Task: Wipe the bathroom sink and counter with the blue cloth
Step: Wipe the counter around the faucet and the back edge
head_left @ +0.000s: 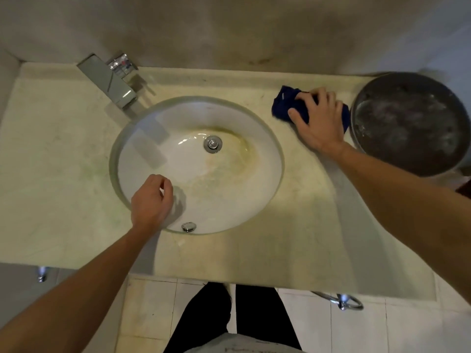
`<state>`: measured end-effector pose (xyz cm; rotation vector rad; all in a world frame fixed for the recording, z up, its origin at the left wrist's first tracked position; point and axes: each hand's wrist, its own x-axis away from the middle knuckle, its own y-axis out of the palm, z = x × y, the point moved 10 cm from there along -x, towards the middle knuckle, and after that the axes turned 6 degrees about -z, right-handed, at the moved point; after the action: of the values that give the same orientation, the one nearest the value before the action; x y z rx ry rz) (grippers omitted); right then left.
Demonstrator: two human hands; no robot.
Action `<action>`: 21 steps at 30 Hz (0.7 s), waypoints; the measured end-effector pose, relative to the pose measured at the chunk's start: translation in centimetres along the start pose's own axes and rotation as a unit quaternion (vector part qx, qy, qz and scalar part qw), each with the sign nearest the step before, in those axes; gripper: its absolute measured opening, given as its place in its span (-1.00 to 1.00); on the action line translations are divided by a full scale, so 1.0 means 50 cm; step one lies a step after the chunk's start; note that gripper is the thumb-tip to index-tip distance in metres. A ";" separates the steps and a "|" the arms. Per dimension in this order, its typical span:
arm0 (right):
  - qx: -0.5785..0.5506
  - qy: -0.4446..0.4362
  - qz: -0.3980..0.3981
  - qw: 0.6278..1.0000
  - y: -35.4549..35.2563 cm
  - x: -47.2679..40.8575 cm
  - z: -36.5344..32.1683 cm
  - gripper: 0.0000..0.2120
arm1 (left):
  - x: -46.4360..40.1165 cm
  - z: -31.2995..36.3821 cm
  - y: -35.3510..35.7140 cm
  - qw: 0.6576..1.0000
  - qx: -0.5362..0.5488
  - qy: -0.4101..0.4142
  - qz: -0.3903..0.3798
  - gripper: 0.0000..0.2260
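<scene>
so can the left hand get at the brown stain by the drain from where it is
Probably yes. The left hand hangs over the sink's near rim holding nothing, and the bare basin between it and the brown stain beside the drain has nothing in the way.

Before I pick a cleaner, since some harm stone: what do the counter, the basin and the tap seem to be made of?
The counter looks like polished pale stone, perhaps marble: faint veins, soft sheen. It could also be an imitation. The basin looks like glazed white ceramic: glossy highlights, with a yellow-brown stain near the drain. The tap looks like chrome-plated metal: mirror-like reflections.
</scene>
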<state>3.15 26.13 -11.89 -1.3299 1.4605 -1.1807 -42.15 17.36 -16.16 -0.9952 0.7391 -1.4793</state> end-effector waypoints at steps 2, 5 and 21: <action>0.002 -0.001 -0.004 1.000 0.003 0.069 -0.006 -0.55 | -0.002 -0.001 0.009 1.000 -0.013 -0.005 -0.012 -0.74; -0.003 0.025 -0.006 1.000 0.011 0.189 -0.014 -0.57 | -0.004 -0.002 0.011 1.000 0.001 -0.011 -0.018 -0.65; -0.054 0.035 -0.113 0.991 0.113 0.586 -0.392 -0.47 | 0.014 -0.006 0.011 0.985 0.131 -0.039 -0.107 -0.47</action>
<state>-20.33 -0.73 -12.27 -1.5753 1.4697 -1.3203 -42.18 16.55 -16.65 -0.9454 0.3754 -1.6639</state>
